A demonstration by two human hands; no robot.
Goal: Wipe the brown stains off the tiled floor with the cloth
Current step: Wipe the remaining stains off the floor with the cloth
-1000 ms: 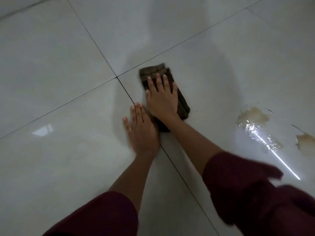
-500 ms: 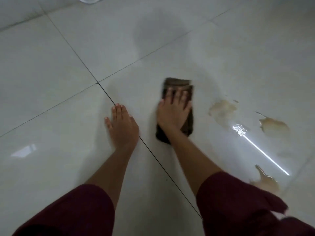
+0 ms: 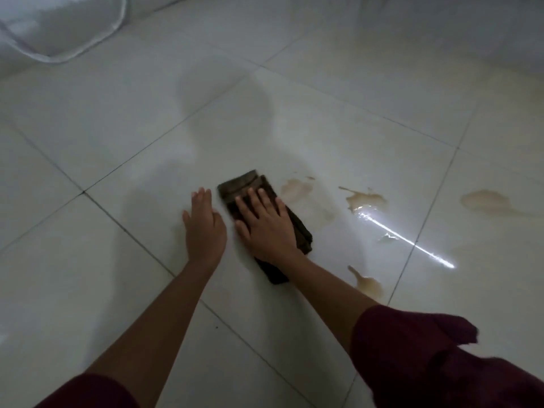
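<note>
The tiled floor (image 3: pixel 117 136) lies bare left of and far from the hands, nothing standing on it until the white rounded object (image 3: pixel 63 28) at the far left corner. The left hand (image 3: pixel 204 228) lies flat just left of the cloth (image 3: pixel 244 184), so little room is left on that side. To the right the way is level: only flat brown stains (image 3: pixel 365 198), a pale one (image 3: pixel 295 188) just beside the cloth, another (image 3: pixel 485 201) well right, one (image 3: pixel 369 285) near the right forearm.
</note>
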